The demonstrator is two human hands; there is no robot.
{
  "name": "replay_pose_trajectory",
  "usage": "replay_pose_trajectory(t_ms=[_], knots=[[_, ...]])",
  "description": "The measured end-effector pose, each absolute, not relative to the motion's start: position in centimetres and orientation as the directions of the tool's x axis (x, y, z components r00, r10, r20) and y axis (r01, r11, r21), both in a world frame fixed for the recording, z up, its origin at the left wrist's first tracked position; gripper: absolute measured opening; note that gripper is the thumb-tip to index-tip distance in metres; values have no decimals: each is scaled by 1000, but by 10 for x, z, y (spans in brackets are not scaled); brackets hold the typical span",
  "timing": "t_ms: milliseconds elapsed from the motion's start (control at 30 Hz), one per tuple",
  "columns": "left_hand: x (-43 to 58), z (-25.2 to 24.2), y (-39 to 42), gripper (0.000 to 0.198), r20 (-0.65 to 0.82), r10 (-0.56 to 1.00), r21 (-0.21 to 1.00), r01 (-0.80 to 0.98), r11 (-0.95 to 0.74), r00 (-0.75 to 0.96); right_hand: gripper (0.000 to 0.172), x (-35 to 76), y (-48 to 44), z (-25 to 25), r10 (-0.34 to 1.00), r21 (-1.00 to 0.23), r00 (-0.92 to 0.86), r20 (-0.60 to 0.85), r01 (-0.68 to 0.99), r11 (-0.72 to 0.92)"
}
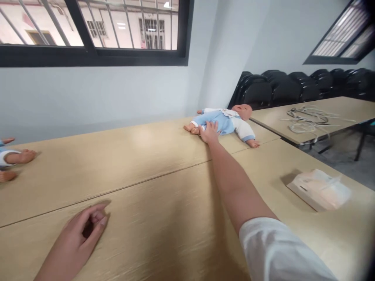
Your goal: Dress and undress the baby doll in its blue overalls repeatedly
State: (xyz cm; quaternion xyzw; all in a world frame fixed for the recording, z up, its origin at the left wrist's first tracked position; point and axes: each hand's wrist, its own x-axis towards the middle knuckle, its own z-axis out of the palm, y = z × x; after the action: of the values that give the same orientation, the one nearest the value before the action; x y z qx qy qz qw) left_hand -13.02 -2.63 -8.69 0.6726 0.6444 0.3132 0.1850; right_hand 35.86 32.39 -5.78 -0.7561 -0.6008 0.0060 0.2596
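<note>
A baby doll [224, 121] in a light blue and white outfit lies face up at the far side of the table, its head to the right and feet to the left. My right hand [209, 132] reaches out to it, with thumb and fingers over a leg of the doll. Nearer to me, my left hand [86, 228] is just over the tabletop, its fingers loosely curled, with a gap inside the thumb and nothing in it. At the left edge, the legs of a second doll [22, 157] come into view; its upper body is outside the frame.
Two wooden tables [129, 168] meet along a seam. On the right lies a whitish plastic-wrapped package [319, 190]. Another table [345, 109] bears tangled pale cables [310, 121]. Black chairs [258, 91] are stacked behind, near the wall and barred window [129, 27].
</note>
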Motion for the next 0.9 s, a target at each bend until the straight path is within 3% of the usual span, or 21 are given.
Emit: replay_pose_trajectory(t_ms=[167, 267, 433, 567, 700, 800, 900], knots=[[-122, -76, -27, 40, 129, 990, 703, 709, -56, -49, 57, 359, 322, -60, 798, -351, 244, 552, 936, -43], [-117, -71, -23, 34, 156, 986, 714, 696, -75, -54, 54, 356, 316, -63, 743, -266, 131, 656, 962, 65], [-112, -61, -22, 19, 241, 970, 655, 741, -149, -18, 65, 337, 286, -58, 746, -335, 79, 661, 921, 199], [-110, -59, -28, 19, 247, 969, 666, 725, -174, 5, 64, 314, 243, -56, 804, -418, 32, 594, 866, 274], [-123, -56, -19, 20, 338, 915, 779, 611, -140, -222, 60, 292, 202, -62, 848, -413, -108, 519, 837, 359], [-159, -44, 5, 12, 425, 771, 806, 585, -84, -475, 53, 271, 175, -68, 839, -365, -232, 493, 820, 441], [-218, -26, 34, 15, 417, 622, 839, 544, 18, -663, 47, 248, 151, -72, 823, -320, -316, 473, 808, 494]])
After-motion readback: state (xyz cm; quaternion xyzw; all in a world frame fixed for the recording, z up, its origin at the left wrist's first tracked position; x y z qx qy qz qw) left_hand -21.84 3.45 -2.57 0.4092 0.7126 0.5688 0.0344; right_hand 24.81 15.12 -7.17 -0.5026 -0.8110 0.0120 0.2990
